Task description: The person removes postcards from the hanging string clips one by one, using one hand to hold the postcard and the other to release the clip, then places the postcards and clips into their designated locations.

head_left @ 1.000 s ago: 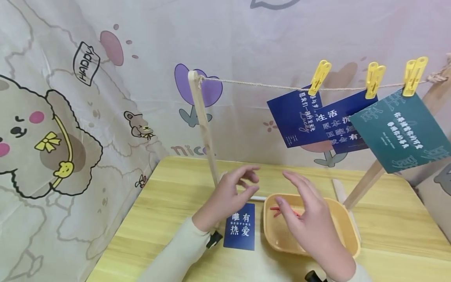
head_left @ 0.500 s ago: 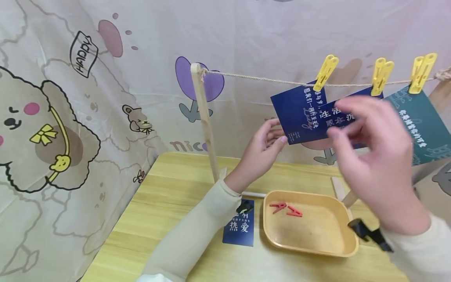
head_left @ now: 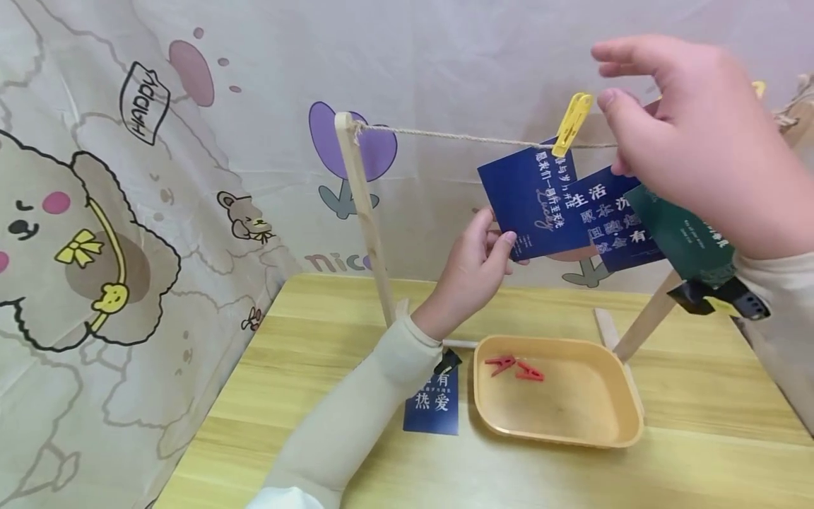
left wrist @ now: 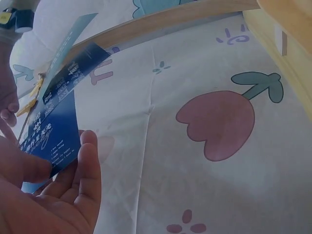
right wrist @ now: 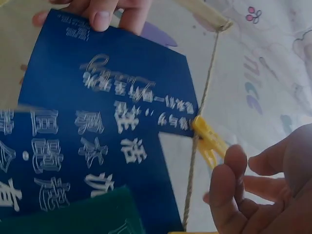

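Note:
My left hand [head_left: 472, 272] pinches the lower left corner of a blue card [head_left: 531, 205], its thumb in front and fingers behind. A yellow clothespin [head_left: 572, 126] clips that card's upper right corner to a string [head_left: 451, 136]. Just right of the clothespin, my right hand [head_left: 706, 134] is raised with thumb and fingers apart, holding nothing. In the right wrist view its fingertips [right wrist: 236, 158] come close to the clothespin [right wrist: 209, 139]; whether they touch is unclear. A second blue card [head_left: 613, 226] and a green card [head_left: 674, 226] hang beside it, their clips mostly hidden by my right hand.
On the wooden table [head_left: 254, 396], an orange tray [head_left: 559, 442] holds two red clothespins [head_left: 530, 371]. Another blue card [head_left: 432, 417] lies flat left of it, partly under my left wrist. Wooden posts [head_left: 362, 205] bear the string. A printed cloth [head_left: 445, 63] hangs behind.
Both hands have risen from near the table. The left has taken hold of the leftmost card's lower corner. The right has passed the cards and moved up beside that card's yellow clothespin.

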`<action>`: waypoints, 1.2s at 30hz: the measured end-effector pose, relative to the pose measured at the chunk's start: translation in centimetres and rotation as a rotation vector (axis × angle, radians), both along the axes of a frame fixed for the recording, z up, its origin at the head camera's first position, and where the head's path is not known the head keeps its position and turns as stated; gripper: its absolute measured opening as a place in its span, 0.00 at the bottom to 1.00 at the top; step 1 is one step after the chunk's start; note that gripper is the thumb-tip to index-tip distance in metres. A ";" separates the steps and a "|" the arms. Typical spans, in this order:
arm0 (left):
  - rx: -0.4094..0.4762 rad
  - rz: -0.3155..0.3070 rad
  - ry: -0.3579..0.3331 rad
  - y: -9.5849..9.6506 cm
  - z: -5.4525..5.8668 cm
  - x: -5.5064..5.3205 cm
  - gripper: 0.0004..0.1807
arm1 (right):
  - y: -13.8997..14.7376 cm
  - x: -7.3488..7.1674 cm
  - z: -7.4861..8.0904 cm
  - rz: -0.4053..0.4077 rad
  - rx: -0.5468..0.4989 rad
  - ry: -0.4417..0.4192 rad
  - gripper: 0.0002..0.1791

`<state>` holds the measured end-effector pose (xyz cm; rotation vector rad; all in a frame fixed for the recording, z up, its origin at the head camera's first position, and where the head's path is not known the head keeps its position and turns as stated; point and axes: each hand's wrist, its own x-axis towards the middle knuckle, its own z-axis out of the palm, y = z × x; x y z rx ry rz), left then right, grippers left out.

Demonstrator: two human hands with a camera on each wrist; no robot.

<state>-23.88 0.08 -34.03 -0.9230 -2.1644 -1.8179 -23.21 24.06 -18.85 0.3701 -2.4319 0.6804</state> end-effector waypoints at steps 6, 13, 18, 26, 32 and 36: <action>0.005 0.014 0.033 -0.4 -0.3 -0.1 0.23 | -3.7 3.2 1.9 0.057 -0.006 -0.170 0.26; 0.013 0.029 0.039 -0.6 -0.1 -0.2 0.23 | -4.2 2.5 2.3 0.094 -0.049 -0.199 0.25; 0.008 0.030 0.026 -0.7 -0.1 0.0 0.23 | -4.3 2.3 2.2 0.105 -0.130 -0.209 0.23; 0.018 0.011 0.016 -0.4 0.0 -0.1 0.22 | -4.1 2.8 2.0 0.131 -0.290 -0.150 0.20; 0.022 0.024 -0.018 -0.5 0.0 -0.1 0.21 | -4.7 3.5 2.0 0.134 -0.346 -0.057 0.16; 0.032 0.028 -0.033 -0.7 -0.2 0.0 0.21 | -4.7 3.8 1.9 0.111 -0.367 -0.001 0.15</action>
